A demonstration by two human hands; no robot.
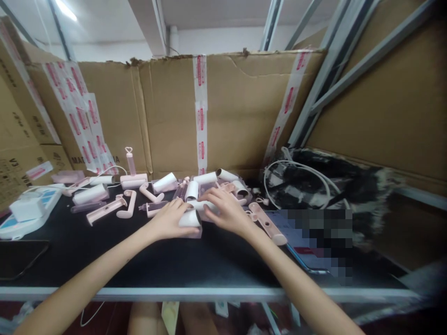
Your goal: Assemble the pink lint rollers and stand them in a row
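two hands on one white roll

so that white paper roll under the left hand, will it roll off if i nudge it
Probably, if freed. The white cylindrical paper roll lies on its side on the smooth black tabletop, so it would likely roll. It looks hollow at the end, so likely light. For now the left hand rests on it, pinning it.

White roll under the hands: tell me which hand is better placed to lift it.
Left, probably. The left hand already lies on the white roll, fingers curled around its near end. The right hand rests flat behind it, on other rolls in the pile.
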